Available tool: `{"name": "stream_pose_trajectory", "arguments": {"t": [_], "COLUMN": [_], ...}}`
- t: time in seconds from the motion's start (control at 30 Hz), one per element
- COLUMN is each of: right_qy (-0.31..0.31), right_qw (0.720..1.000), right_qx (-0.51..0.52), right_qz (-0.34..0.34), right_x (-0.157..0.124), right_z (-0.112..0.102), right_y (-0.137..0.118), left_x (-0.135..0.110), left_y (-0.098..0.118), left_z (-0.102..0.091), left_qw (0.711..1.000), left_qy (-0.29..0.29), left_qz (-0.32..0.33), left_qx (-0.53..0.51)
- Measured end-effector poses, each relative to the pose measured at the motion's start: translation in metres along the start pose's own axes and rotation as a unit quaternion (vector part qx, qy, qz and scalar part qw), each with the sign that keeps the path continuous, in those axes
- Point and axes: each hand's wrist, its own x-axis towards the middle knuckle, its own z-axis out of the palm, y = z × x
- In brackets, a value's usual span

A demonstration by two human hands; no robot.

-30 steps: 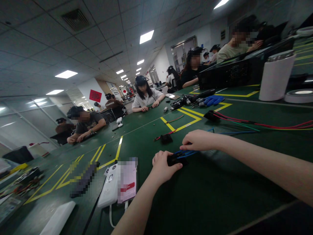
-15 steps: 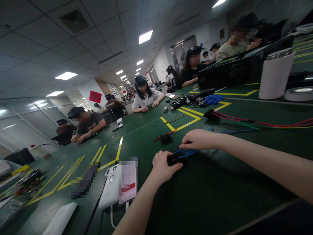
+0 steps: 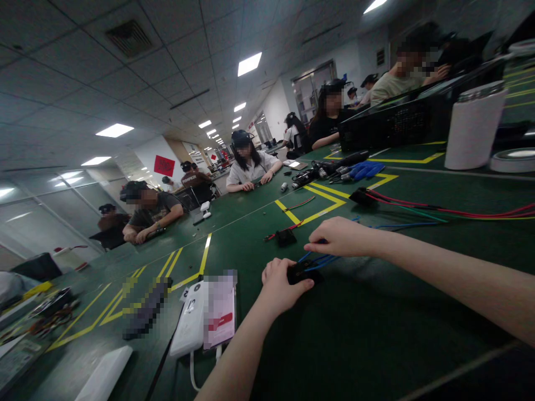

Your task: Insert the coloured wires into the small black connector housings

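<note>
On a dial centred mid-view, a pale bottle stands upright between 2 and 3 o'clock, near a round white item at 3. Blue-handled tools lie closer in, toward half past 2. At 7, a white device and a flat pink item, partly blurred, lie side by side. A red sign hangs between 9 and 10; a person in white sits at 11.

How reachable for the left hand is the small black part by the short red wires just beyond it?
Probably yes: the small black part lies just beyond the left hand, and only green tabletop shows between them. The hand would likely have to let go of the black piece it holds first.
</note>
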Motion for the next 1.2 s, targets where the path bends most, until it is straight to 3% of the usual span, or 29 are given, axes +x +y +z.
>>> {"name": "stream_pose_trajectory", "arguments": {"t": [0.27,0.63,0.93,1.2], "right_qy": [-0.120,-0.022,-0.121,-0.030], "right_qw": [0.991,0.999,0.990,0.998], "right_qx": [0.042,0.046,0.049,0.046], "right_qz": [0.048,0.007,0.059,0.021], "right_x": [0.0024,0.0013,0.0036,0.0019], "right_z": [0.0054,0.0009,0.0076,0.0027], "right_y": [0.0060,0.0027,0.0067,0.0024], "left_x": [0.0000,-0.0016,0.0007,-0.0005], "left_y": [-0.0021,0.0005,-0.0037,-0.0021], "left_z": [0.0007,-0.0022,0.0016,0.0008], "left_qw": [1.000,1.000,0.999,1.000], "left_qy": [0.005,0.000,0.009,0.007], "left_qz": [0.004,-0.004,0.016,0.007], "left_qx": [-0.015,-0.020,-0.026,-0.021]}}
